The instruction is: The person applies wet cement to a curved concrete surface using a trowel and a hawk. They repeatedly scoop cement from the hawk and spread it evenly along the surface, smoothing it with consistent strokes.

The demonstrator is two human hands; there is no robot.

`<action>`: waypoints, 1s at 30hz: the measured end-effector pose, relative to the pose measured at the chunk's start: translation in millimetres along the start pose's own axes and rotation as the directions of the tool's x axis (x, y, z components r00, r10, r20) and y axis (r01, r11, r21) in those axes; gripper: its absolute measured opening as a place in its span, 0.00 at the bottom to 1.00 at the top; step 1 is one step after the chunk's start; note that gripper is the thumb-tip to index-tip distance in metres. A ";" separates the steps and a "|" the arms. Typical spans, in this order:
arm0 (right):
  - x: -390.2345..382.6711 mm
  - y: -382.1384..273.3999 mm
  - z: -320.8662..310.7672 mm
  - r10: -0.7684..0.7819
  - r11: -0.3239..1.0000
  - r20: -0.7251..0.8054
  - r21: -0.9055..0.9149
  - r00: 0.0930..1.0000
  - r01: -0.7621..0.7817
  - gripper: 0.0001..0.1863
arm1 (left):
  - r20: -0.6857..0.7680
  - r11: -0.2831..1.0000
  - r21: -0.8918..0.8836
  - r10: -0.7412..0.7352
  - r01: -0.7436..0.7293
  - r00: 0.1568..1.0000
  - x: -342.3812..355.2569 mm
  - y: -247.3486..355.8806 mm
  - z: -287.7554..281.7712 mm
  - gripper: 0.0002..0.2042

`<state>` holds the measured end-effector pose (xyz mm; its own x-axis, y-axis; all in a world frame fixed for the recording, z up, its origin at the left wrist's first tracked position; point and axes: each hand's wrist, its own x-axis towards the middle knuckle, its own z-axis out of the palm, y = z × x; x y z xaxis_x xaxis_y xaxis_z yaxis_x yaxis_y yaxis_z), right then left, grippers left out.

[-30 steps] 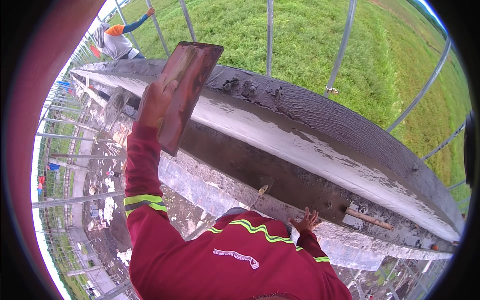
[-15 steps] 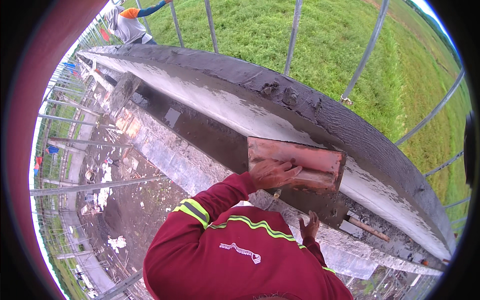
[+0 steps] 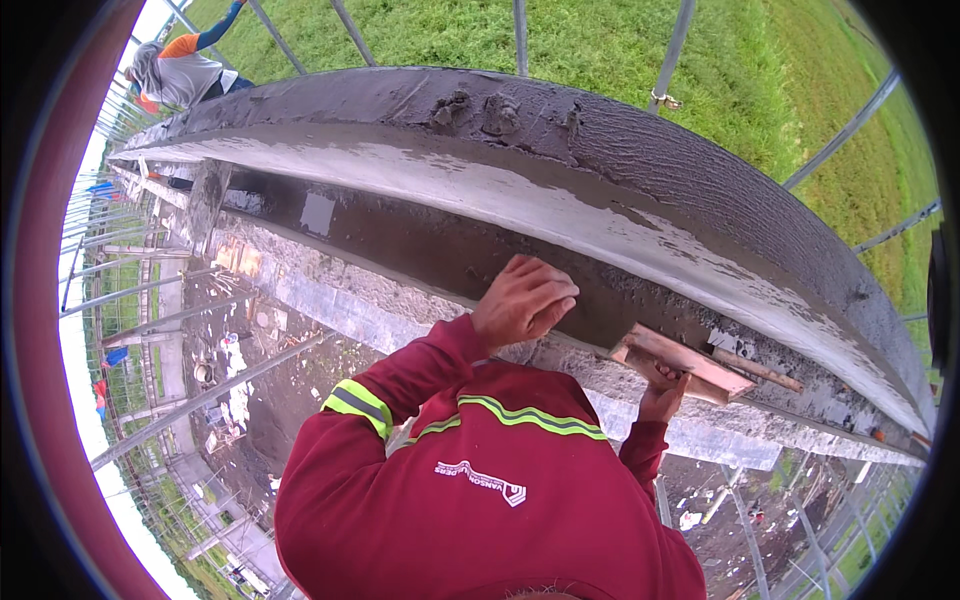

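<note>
Green grass lay far below, beyond slanted scaffold poles, and right in front of us ran a long concrete beam with a wet, dark grey cement face. Along its near side a rough concrete ledge stretched from the far left end toward the right end, where it narrowed out of sight.

Our left hand was pressed against the dark cement face near the middle of the beam, just above the ledge, fingers curled together and holding nothing we could see. Our right hand came up from under the ledge and gripped a wooden float from below, fingers wrapped round its underside; the float lay flat and slightly tilted on the ledge's edge, right of the left hand and close to it. Just past the float, toward the right end, a thin wooden stick rested on the ledge.

Red sleeves with reflective yellow bands filled the lower view. At the far left end of the beam another person in a grey and orange top leaned over it.
</note>
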<state>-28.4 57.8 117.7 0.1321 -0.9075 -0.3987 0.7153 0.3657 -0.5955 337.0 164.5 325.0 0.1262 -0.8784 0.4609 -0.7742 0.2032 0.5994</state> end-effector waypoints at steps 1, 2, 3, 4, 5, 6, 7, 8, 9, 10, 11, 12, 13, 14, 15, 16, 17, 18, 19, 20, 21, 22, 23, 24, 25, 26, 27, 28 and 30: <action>7.1 -11.2 -9.2 -0.020 0.999 -0.171 -0.037 0.985 0.013 0.15 | -0.093 0.994 0.074 -0.077 0.084 0.993 20.3 -20.2 -40.8 0.07; 11.1 -20.6 -16.7 -0.048 0.996 -0.203 -0.084 0.978 0.032 0.16 | -0.183 0.975 0.186 -0.086 0.121 0.979 41.5 -39.9 -81.1 0.05; 16.4 -30.8 -21.6 -0.055 0.987 -0.293 -0.158 0.955 0.008 0.18 | -0.242 0.966 0.212 -0.097 0.150 0.965 63.5 -59.3 -119.2 0.04; 21.3 -35.6 -23.4 -0.051 0.978 -0.302 -0.209 0.952 -0.014 0.20 | -0.264 0.959 0.237 -0.090 0.155 0.960 83.7 -77.4 -157.0 0.04; 26.2 -41.3 -24.6 -0.074 0.969 -0.346 -0.248 0.935 -0.015 0.24 | -0.254 0.919 0.361 -0.068 0.160 0.965 101.0 -94.5 -188.7 0.06; 30.0 -44.5 -24.6 -0.122 0.927 -0.341 -0.375 0.932 -0.016 0.26 | -0.206 0.916 0.327 -0.170 0.231 0.964 117.2 -111.4 -213.4 0.07; 34.5 -46.4 -23.9 -0.134 0.907 -0.332 -0.420 0.934 -0.020 0.26 | -0.176 0.917 0.291 -0.231 0.274 0.957 130.4 -128.4 -232.6 0.09; 38.1 -47.9 -23.9 -0.152 0.888 -0.313 -0.460 0.938 -0.009 0.26 | -0.101 0.906 0.311 -0.270 0.288 0.958 142.7 -146.1 -246.1 0.10; 42.0 -47.9 -24.1 -0.167 0.856 -0.329 -0.516 0.930 -0.028 0.27 | -0.033 0.895 0.330 -0.308 0.301 0.951 153.5 -163.4 -257.5 0.12; 44.6 -47.3 -25.8 -0.180 0.822 -0.342 -0.567 0.922 -0.050 0.27 | 0.033 0.868 0.361 -0.377 0.341 0.926 159.6 -179.2 -268.2 0.13; 47.4 -47.4 -29.0 -0.142 0.822 -0.343 -0.563 0.929 -0.082 0.27 | 0.121 0.857 0.374 -0.423 0.354 0.898 164.4 -194.2 -275.9 0.15; 49.6 -45.5 -33.6 -0.119 0.816 -0.345 -0.569 0.931 -0.107 0.27 | 0.200 0.825 0.403 -0.501 0.395 0.842 170.3 -208.6 -282.8 0.16; 51.1 -42.8 -39.4 -0.103 0.790 -0.347 -0.599 0.932 -0.135 0.26 | 0.288 0.831 0.407 -0.512 0.380 0.810 173.9 -221.0 -289.1 0.16; 53.0 -41.0 -46.5 -0.129 0.745 -0.357 -0.651 0.925 -0.148 0.24 | 0.363 0.820 0.425 -0.542 0.383 0.758 177.0 -232.1 -293.1 0.16; 54.9 -35.2 -53.7 -0.177 0.726 -0.385 -0.672 0.906 -0.144 0.23 | 0.400 0.830 0.421 -0.533 0.367 0.746 178.1 -241.7 -295.8 0.16; 55.7 -30.2 -61.0 -0.228 0.677 -0.428 -0.715 0.874 -0.174 0.23 | 0.420 0.810 0.449 -0.564 0.377 0.711 178.2 -249.3 -298.4 0.16; 58.5 -25.9 -67.3 -0.263 0.671 -0.413 -0.728 0.872 -0.142 0.23 | 0.440 0.814 0.431 -0.567 0.390 0.696 177.9 -255.3 -300.1 0.16; 60.3 -21.0 -72.7 -0.282 0.647 -0.411 -0.749 0.867 -0.144 0.23 | 0.460 0.809 0.424 -0.580 0.408 0.672 177.6 -259.9 -301.6 0.15; 61.8 -16.9 -76.1 -0.284 0.635 -0.430 -0.754 0.857 -0.168 0.23 | 0.468 0.819 0.405 -0.568 0.407 0.677 177.8 -263.5 -304.1 0.15; 63.2 -12.5 -77.9 -0.272 0.640 -0.458 -0.743 0.846 -0.196 0.23 | 0.486 0.835 0.378 -0.546 0.400 0.682 177.8 -266.2 -305.1 0.15; 62.6 -9.0 -78.2 -0.256 0.645 -0.492 -0.728 0.832 -0.232 0.22 | 0.511 0.853 0.345 -0.521 0.392 0.684 177.3 -268.1 -305.7 0.15; 62.3 -6.8 -76.1 -0.242 0.646 -0.510 -0.719 0.825 -0.255 0.22 | 0.499 0.853 0.355 -0.520 0.383 0.694 177.5 -269.7 -306.2 0.15; 61.1 -4.5 -72.6 -0.238 0.646 -0.524 -0.714 0.818 -0.270 0.22 | 0.491 0.855 0.362 -0.513 0.370 0.704 178.0 -271.0 -306.3 0.14; 60.2 -2.2 -67.8 -0.236 0.645 -0.534 -0.711 0.812 -0.281 0.22 | 0.481 0.858 0.372 -0.505 0.354 0.717 178.4 -272.5 -306.4 0.14; 58.5 -0.5 -62.3 -0.232 0.645 -0.545 -0.706 0.806 -0.292 0.21 | 0.497 0.870 0.345 -0.488 0.353 0.717 178.6 -273.5 -306.5 0.14; 57.6 1.4 -56.6 -0.227 0.641 -0.551 -0.705 0.803 -0.302 0.21 | 0.509 0.880 0.320 -0.473 0.352 0.719 178.4 -274.4 -306.5 0.14; 57.4 2.5 -50.9 -0.227 0.643 -0.554 -0.703 0.801 -0.304 0.21 | 0.525 0.886 0.300 -0.463 0.354 0.714 177.8 -275.1 -307.2 0.14; 56.9 4.5 -46.4 -0.218 0.644 -0.560 -0.698 0.799 -0.314 0.21 | 0.525 0.885 0.293 -0.465 0.362 0.713 177.4 -275.3 -307.8 0.14; 57.2 4.5 -40.4 -0.202 0.643 -0.563 -0.694 0.802 -0.324 0.20 | 0.534 0.881 0.286 -0.473 0.377 0.701 176.5 -275.0 -309.3 0.14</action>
<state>-45.4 15.9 64.1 -0.4250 -0.6853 -0.5915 -0.0589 0.6729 -0.7373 764.0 87.3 443.9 0.1239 -0.9428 -0.3096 -0.8118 -0.2757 0.5148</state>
